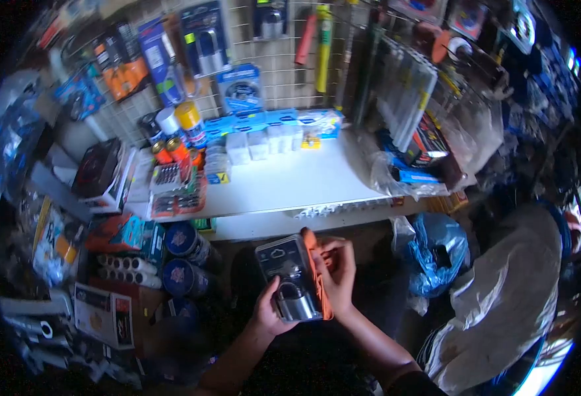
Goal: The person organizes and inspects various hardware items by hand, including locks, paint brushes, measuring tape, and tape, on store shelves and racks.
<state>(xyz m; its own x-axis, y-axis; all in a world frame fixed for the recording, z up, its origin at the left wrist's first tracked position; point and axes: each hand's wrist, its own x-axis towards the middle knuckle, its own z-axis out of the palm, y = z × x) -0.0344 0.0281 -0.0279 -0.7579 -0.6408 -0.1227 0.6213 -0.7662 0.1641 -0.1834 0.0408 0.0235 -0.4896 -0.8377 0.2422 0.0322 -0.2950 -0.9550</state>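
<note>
A padlock in a clear-fronted dark package [289,280] is held up in front of me, below the shelf edge. My left hand [271,311] grips its lower left side, thumb across the front. The padlock's metal body and shackle show through the plastic. My right hand [338,270] is at the package's right edge, its fingers curled around an orange piece [318,280] that lies along that edge. The orange piece looks like cloth, but its kind is not certain. The right fingertips are partly hidden behind it.
Ahead is a white shelf [271,181] with small clear boxes [257,145] and spray cans [190,122]. Packaged goods hang on the wire grid above. At left stand blue-lidded tubs [181,276]; at right are a blue plastic bag [439,254] and a large beige sheet [502,297].
</note>
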